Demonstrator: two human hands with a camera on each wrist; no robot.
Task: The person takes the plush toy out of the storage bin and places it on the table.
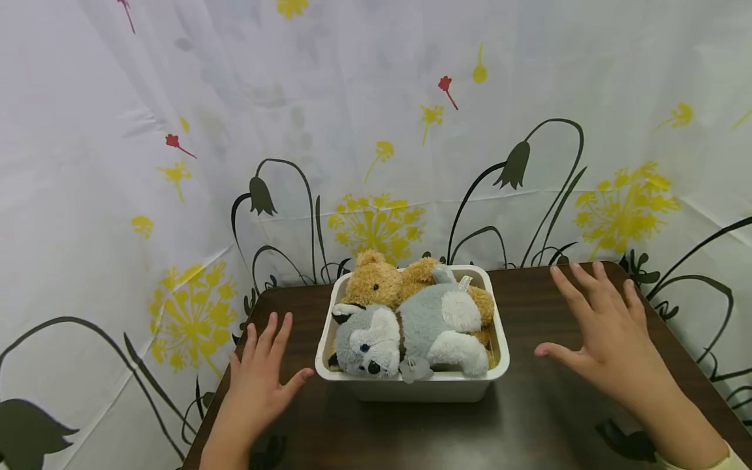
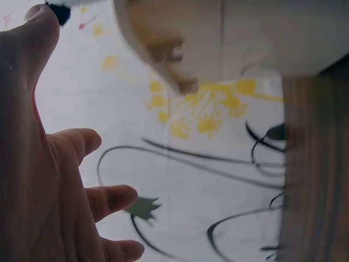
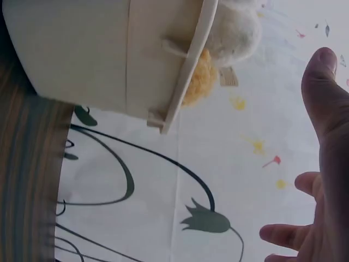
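A white plastic bin stands on the dark table, filled with plush toys. On top lies a grey and white husky plush on its side, its head at the left. Behind and under it is a golden-brown teddy bear. My left hand is held to the left of the bin, fingers spread, touching nothing. To the right of the bin my right hand is likewise spread, apart from the rim. In the right wrist view, the bin's side wall shows, with white and golden fur above the rim.
The dark brown table extends on both sides of the bin. Around its back and sides hangs a white curtain printed with yellow, red and dark green flowers.
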